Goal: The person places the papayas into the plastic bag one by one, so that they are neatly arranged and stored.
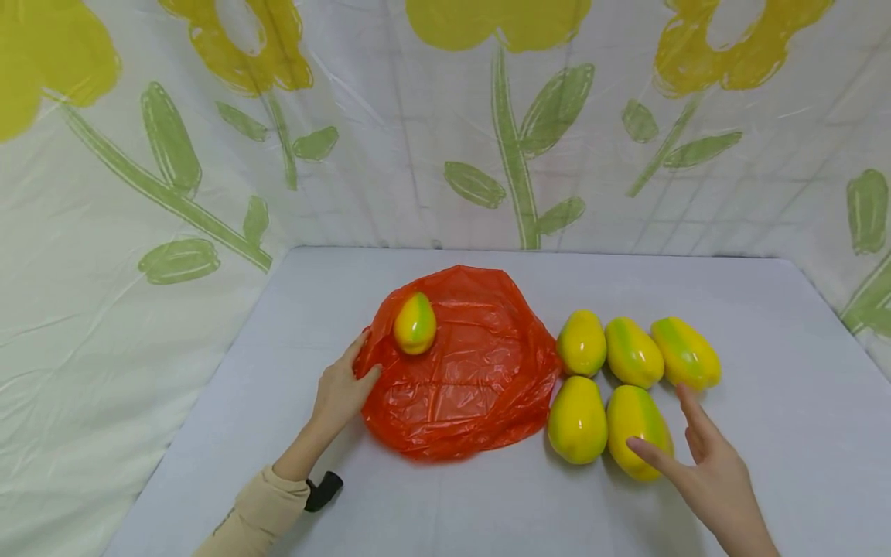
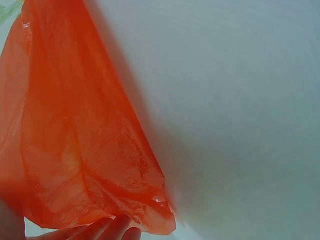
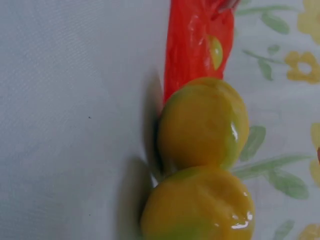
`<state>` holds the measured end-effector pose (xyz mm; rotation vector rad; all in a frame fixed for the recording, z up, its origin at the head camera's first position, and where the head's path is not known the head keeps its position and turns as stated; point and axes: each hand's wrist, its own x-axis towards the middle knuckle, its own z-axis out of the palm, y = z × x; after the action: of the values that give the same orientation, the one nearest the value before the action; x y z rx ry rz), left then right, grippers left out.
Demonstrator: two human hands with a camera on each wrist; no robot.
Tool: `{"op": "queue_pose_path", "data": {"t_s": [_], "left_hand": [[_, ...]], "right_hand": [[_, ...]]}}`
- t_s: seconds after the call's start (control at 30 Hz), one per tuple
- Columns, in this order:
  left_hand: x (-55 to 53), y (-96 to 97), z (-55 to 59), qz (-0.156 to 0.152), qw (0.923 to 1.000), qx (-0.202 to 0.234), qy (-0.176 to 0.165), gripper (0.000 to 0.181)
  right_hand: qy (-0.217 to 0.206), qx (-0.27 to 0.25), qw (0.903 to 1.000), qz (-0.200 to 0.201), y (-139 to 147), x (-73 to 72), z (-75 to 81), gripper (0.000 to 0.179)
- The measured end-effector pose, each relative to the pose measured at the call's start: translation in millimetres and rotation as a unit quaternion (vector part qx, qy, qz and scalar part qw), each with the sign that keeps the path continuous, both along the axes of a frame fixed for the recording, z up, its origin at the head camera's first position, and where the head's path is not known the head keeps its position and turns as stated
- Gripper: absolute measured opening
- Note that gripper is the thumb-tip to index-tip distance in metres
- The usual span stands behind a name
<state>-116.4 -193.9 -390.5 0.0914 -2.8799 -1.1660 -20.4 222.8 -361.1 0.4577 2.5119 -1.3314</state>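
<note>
Head view: the left hand (image 1: 343, 393) is pinching the left edge of the red bag (image 1: 476, 363); one papaya (image 1: 415, 325) is lying inside it, five papayas (image 1: 634, 353) are sitting right of it, where the right hand (image 1: 717, 473) is hovering unclenched

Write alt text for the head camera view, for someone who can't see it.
A person's left hand holds the edge of an open red plastic bag containing one yellow-green fruit. The right hand hovers by five similar fruits on the white table, right of the bag.
</note>
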Motion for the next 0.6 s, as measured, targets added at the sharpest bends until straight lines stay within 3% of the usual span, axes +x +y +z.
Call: {"op": "queue_pose_path", "data": {"t_s": [0.23,0.6], "left_hand": [[-0.7,0.4,-0.5,0.001,1.0000,0.004,-0.004,0.061],[-0.7,0.9,-0.6,-0.001,0.9999,0.013,-0.004,0.060]], "right_hand": [[-0.062,0.039,0.9969,0.030,1,-12.6,-9.2,0.111],[-0.066,0.043,0.9954,0.054,8,-19.1,-27.2,0.113]]}}
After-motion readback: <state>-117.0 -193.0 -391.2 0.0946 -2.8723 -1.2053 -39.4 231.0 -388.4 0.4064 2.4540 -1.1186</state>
